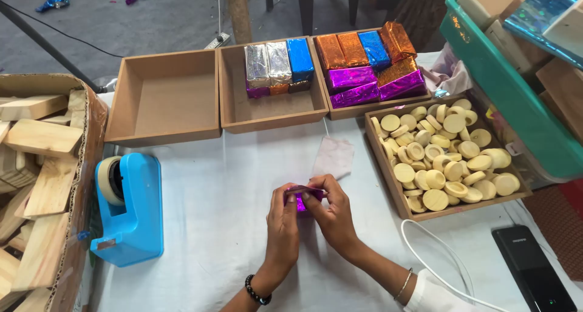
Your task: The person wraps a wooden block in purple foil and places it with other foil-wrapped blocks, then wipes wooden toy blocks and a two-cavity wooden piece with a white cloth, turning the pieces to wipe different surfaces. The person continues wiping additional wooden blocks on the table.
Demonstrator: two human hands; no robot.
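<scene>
Both my hands meet at the middle of the white table [218, 190] around a small block wrapped in shiny purple foil [302, 198]. My left hand [283, 224] grips it from the left side. My right hand [331, 212] pinches the foil on top and on the right. A loose pale sheet [333, 156] lies just beyond the hands. A blue tape dispenser [130, 209] stands to the left of them.
Three brown trays line the back: one empty [165, 99], one with a few foil-wrapped blocks [276, 66], one with several more [370, 60]. A tray of round wooden discs [446, 157] sits right, a green crate [516, 105] beyond. Wooden planks fill a box [36, 184] left. A black phone [533, 269] and white cable [437, 251] lie near right.
</scene>
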